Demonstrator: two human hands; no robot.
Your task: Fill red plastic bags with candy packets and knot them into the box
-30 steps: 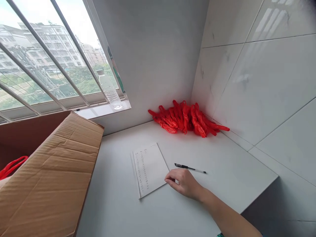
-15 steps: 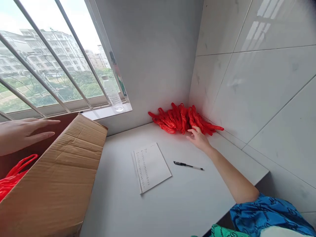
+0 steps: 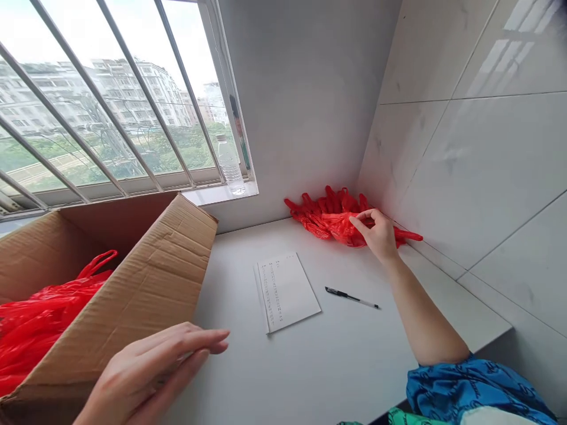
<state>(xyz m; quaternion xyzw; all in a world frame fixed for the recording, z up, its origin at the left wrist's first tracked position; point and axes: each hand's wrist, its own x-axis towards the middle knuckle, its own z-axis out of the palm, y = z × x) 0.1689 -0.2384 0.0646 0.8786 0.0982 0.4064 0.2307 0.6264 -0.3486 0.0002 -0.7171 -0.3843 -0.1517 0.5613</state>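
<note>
Pinching with the right hand [image 3: 380, 237] beyond and right of the thin white rectangular paper booklet [image 3: 295, 292], with thumb and forefinger apparently together on one glossy, crumpled red plastic bag [image 3: 339, 223]; not showing clearly from this angle how much plastic the pinch is taking in. Trailing leftward from the fingertips with that bag, just beyond the booklet's far right corner, and lying along the front of a bunched row of thin red plastic bags [image 3: 312, 215]. Stretching lengthwise from left to right past the booklet's far edge with the whole row, so running across the line of the right forearm [image 3: 410, 307] rather than along it.

Hovering with the left hand [image 3: 153, 372] on the near left side of the booklet, holding the long fingers straight and side by side, the thumb slightly apart beneath, gripping nothing visible. Pointing those fingers toward the booklet's near left corner without touching it, and so having the booklet in between on the way to the row.

Turning mostly on this, by judgement: touching the bag with the right hand while standing well apart from it with the left.

Seeing also, right of the booklet, a slim black-and-clear pen [image 3: 352, 297] lying aslant; and, left of the booklet, an open brown corrugated cardboard box [image 3: 155, 277] containing a loose red plastic heap [image 3: 48, 313].
</note>
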